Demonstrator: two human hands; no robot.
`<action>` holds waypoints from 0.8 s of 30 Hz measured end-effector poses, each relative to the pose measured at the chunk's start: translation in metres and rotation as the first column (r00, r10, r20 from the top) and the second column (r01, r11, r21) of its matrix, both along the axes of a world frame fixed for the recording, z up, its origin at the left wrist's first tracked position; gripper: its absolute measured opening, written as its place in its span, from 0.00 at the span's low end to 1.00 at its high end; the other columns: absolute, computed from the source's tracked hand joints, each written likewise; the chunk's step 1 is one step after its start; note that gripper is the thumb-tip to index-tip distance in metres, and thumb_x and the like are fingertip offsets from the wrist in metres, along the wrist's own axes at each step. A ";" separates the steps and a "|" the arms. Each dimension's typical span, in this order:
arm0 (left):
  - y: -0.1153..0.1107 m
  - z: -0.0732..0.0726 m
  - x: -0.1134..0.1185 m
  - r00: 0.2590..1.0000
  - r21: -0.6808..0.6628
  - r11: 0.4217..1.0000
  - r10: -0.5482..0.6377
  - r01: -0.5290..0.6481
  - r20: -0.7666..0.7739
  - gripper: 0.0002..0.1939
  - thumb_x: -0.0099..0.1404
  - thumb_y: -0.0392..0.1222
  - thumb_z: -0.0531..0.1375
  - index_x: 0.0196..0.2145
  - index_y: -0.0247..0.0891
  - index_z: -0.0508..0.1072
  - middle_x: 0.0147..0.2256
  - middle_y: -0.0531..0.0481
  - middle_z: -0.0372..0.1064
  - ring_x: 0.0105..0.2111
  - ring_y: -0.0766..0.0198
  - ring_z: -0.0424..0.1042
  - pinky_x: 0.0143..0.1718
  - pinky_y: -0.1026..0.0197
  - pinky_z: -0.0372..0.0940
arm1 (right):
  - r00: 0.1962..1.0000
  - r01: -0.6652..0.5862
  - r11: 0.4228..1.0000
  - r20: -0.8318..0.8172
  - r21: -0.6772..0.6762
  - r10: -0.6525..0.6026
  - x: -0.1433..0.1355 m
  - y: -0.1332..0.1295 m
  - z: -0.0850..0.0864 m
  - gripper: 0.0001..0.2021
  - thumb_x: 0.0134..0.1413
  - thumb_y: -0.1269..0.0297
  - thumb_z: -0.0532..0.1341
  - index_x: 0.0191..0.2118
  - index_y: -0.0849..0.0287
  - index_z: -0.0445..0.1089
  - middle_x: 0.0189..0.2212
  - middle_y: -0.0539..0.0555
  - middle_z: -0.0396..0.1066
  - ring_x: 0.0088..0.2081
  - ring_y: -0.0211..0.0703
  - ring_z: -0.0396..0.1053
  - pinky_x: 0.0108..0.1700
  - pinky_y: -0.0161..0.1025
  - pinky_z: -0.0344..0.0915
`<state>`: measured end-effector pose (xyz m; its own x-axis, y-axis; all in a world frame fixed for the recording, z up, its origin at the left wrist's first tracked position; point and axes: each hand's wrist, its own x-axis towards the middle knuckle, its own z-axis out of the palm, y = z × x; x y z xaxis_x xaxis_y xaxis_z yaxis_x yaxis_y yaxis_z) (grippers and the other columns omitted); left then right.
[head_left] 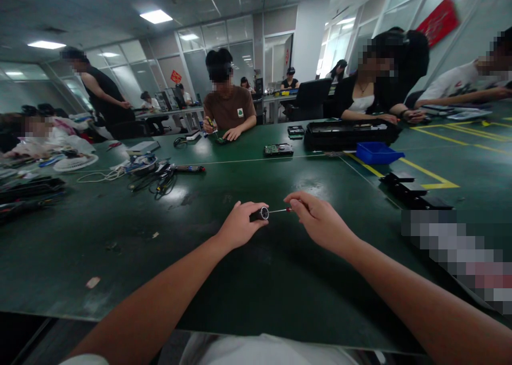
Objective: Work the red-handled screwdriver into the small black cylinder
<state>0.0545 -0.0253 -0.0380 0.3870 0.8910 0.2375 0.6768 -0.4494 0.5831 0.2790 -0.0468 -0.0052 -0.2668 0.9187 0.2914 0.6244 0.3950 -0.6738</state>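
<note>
Green tabletop [276,295] nearest, and over it two hands face each other: left hand [237,227] curls narrow around a black cylinder [263,213], round end toward us. Off the cylinder's right side runs a slim metal rod [279,210], long axis nearly level, left to right, straight across the gap; its red end [288,209] sits pinched in the right hand [322,218]. Whether rod and cylinder touch, can't tell. Farther out, well apart, lies a hard drive [279,150].

Left hand [239,226] curled, right hand [322,222] pinching, forearms [170,288] angled inward.
</note>
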 end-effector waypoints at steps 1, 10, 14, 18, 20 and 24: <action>0.000 0.000 0.000 1.000 -0.003 1.000 0.001 -0.001 -0.001 0.18 0.63 0.40 0.65 0.50 0.46 0.74 0.46 0.51 0.74 0.47 0.55 0.70 0.61 0.43 0.53 | 1.000 -0.015 1.000 -0.008 0.003 0.015 0.000 -0.001 0.000 0.14 0.67 0.58 0.50 0.49 0.55 0.67 0.32 0.53 0.74 0.27 0.43 0.68 0.29 0.40 0.60; 0.001 0.001 0.000 1.000 0.005 1.000 0.010 -0.010 0.003 0.17 0.63 0.40 0.65 0.50 0.47 0.74 0.46 0.52 0.74 0.47 0.55 0.70 0.60 0.43 0.53 | 0.996 0.025 1.000 -0.084 -0.018 -0.027 -0.002 -0.002 0.001 0.15 0.68 0.55 0.47 0.48 0.55 0.67 0.31 0.53 0.72 0.28 0.44 0.69 0.30 0.42 0.61; 0.001 0.001 0.000 1.000 -0.010 1.000 0.003 -0.003 0.009 0.17 0.63 0.40 0.65 0.50 0.47 0.74 0.46 0.52 0.74 0.47 0.55 0.70 0.61 0.42 0.52 | 0.993 0.036 0.999 -0.112 -0.004 -0.036 -0.003 0.000 -0.003 0.14 0.66 0.58 0.50 0.52 0.56 0.63 0.31 0.53 0.72 0.29 0.46 0.69 0.32 0.43 0.63; 0.003 0.001 -0.002 0.999 -0.006 1.000 0.025 -0.025 0.023 0.18 0.63 0.40 0.65 0.51 0.47 0.74 0.47 0.52 0.73 0.48 0.55 0.70 0.62 0.42 0.51 | 0.987 0.004 0.999 -0.162 0.038 0.002 -0.003 -0.001 -0.006 0.10 0.63 0.60 0.56 0.48 0.55 0.64 0.35 0.54 0.73 0.35 0.46 0.71 0.37 0.43 0.65; 0.003 0.001 -0.002 1.000 -0.011 1.000 0.022 -0.022 0.014 0.18 0.63 0.41 0.65 0.51 0.47 0.74 0.47 0.51 0.73 0.48 0.54 0.70 0.62 0.40 0.50 | 0.988 -0.014 1.000 -0.156 0.016 0.016 -0.003 0.000 -0.007 0.08 0.63 0.58 0.56 0.43 0.55 0.66 0.35 0.53 0.73 0.36 0.46 0.71 0.37 0.42 0.65; 0.001 0.001 -0.001 1.000 -0.019 1.000 0.001 -0.001 -0.003 0.17 0.63 0.41 0.64 0.50 0.47 0.74 0.46 0.51 0.74 0.48 0.54 0.70 0.62 0.40 0.50 | 0.988 -0.016 0.998 -0.156 -0.067 0.005 -0.003 0.001 -0.007 0.15 0.67 0.51 0.50 0.40 0.54 0.67 0.25 0.49 0.67 0.27 0.43 0.67 0.30 0.40 0.61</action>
